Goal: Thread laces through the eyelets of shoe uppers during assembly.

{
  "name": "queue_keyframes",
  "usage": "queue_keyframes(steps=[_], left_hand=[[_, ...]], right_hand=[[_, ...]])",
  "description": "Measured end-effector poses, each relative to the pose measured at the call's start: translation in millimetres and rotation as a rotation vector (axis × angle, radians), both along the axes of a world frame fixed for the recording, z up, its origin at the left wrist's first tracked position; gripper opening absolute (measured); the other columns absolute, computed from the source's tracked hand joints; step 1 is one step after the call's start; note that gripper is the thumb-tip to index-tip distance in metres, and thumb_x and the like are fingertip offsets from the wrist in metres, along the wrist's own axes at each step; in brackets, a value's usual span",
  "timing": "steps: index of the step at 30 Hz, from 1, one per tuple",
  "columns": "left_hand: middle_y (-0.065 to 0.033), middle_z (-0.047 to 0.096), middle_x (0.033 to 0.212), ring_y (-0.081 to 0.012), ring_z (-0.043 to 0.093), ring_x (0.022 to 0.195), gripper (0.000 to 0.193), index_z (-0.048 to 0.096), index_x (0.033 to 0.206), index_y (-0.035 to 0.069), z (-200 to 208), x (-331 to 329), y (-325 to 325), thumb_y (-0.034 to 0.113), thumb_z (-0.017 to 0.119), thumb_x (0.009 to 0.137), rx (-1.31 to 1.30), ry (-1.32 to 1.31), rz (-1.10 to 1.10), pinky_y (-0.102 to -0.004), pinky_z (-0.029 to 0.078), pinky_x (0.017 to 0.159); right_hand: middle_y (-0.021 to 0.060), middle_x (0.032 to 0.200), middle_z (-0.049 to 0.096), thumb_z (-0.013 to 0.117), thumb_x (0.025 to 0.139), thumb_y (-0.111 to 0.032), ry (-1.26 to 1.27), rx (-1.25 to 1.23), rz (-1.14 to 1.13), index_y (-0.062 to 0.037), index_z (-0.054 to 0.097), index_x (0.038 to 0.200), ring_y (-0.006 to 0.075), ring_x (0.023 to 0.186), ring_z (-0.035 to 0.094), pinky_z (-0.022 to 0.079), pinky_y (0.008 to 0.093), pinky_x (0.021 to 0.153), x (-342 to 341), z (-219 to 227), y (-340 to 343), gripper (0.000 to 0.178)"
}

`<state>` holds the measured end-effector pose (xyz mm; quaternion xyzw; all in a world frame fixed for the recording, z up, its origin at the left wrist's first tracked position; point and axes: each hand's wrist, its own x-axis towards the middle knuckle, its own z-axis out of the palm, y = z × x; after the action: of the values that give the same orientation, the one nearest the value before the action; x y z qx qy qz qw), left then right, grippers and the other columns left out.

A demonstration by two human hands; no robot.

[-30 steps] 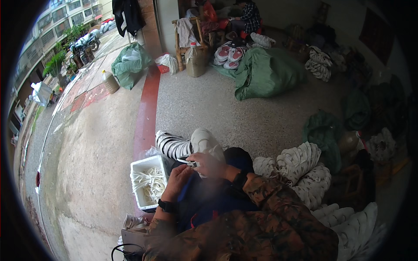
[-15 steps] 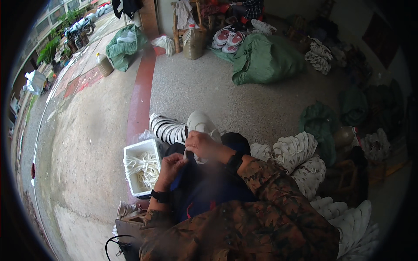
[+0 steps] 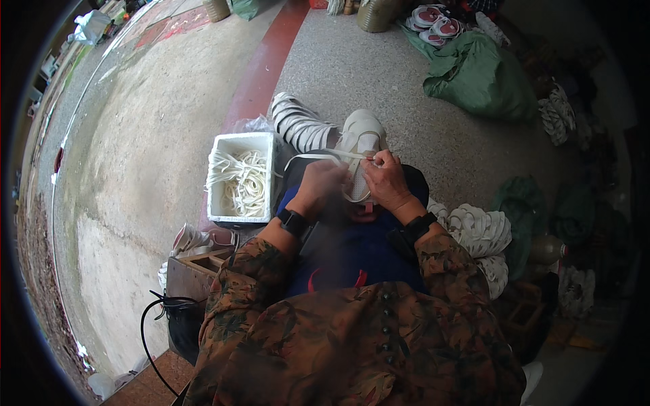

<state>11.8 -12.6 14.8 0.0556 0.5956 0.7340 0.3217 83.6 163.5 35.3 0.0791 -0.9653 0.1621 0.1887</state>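
A white sneaker rests on my lap between my knees, toe pointing away from me, with a pinkish tab at its heel end. A flat white shoelace runs across its opening and loops out to the left. With thumb and fingers pinched together, my right hand holds the lace at the right side of the shoe. My left hand is curled against the shoe's left side, below the lace; its fingertips are partly hidden, so what it grips cannot be made out.
A white foam box of loose white laces stands at my left. Stacked white shoes lie beyond it, more shoes at my right. A green sack sits farther off; a wooden stool is near my left elbow.
The view has tipped downward. My hands have moved apart to either side of the shoe; earlier they were close together over the lace. The lace now stretches across the shoe's opening.
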Motion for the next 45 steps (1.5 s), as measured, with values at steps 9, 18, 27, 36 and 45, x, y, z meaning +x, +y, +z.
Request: queue_keyframes(steps=[9,18,27,36,45], left_hand=[[-0.007,0.064,0.069,-0.0117,0.057,0.06,0.018,0.066,0.079,-0.003,-24.7,-33.9,38.7,0.014,0.061,0.081,-0.287,0.39,0.052,-0.0273,0.046,0.055],[-0.0191,0.061,0.069,-0.034,0.062,0.064,0.021,0.061,0.069,0.003,-10.8,-28.3,49.4,0.023,0.063,0.076,-0.736,1.009,0.049,-0.041,0.049,0.058],[-0.0152,0.063,0.069,-0.0326,0.063,0.067,0.019,0.063,0.069,0.004,-2.5,-34.8,56.1,0.022,0.064,0.074,-0.728,1.152,-0.066,-0.0414,0.05,0.061],[-0.0168,0.062,0.072,-0.0332,0.064,0.069,0.019,0.062,0.075,0.003,1.0,-15.4,50.0,0.021,0.058,0.079,-0.781,0.987,0.005,-0.0424,0.051,0.064],[-0.0141,0.062,0.087,-0.0302,0.059,0.088,0.024,0.06,0.088,0.002,19.5,-5.6,34.6,0.021,0.059,0.074,-0.882,1.366,-0.344,-0.0387,0.048,0.078]], right_hand=[[0.0103,0.086,0.048,0.071,0.067,-0.01,-0.014,-0.116,-0.072,-0.0102,0.062,0.096,0.028,0.081,0.05,0.042,0.039,0.071,-6.1,-5.7,-3.6,0.03],[0.0118,0.087,0.05,0.072,0.065,-0.009,-0.035,-0.234,-0.128,-0.0082,0.063,0.102,0.029,0.083,0.052,0.043,0.0392,0.074,-9.1,-13.5,6.3,0.038],[0.0111,0.083,0.052,0.064,0.07,-0.006,-0.009,-0.213,-0.121,-0.007,0.063,0.098,0.0298,0.082,0.053,0.043,0.0405,0.073,-12.2,-3.6,-1.2,0.028],[0.0195,0.073,0.058,0.055,0.071,-0.001,-0.014,-0.074,-0.141,-0.0031,0.058,0.078,0.04,0.07,0.058,0.045,0.0489,0.064,-16.8,3.1,-13.4,0.008],[0.0199,0.076,0.06,0.054,0.076,-0.009,-0.111,-0.033,-0.132,-0.0038,0.058,0.075,0.0395,0.075,0.06,0.048,0.0477,0.066,-27.6,1.5,-17.3,0.006]])
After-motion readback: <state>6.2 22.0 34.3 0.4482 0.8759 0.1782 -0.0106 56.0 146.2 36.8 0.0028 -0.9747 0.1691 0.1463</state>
